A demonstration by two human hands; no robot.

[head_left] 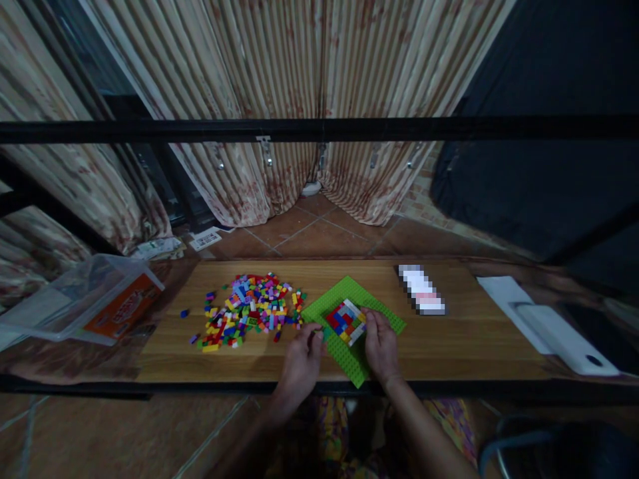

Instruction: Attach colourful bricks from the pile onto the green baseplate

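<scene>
The plate [349, 286], thin, probably light and stiff, lies mid-way along the surface [474, 339], best held by its bare 12 o'clock corner. Left hand [302, 352] at its 8 o'clock, right hand [382, 342] at the built bricks' [346, 321] 3 o'clock, both curl their fingers close — pinching what, I cannot tell. At 9 o'clock, past the pile [249, 306], a bin [64, 299] shows an orange panel [122, 309].

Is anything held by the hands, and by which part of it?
Right hand is at the right side of the brick panel; left hand is beside a green piece. Whether either is held cannot be told.
</scene>
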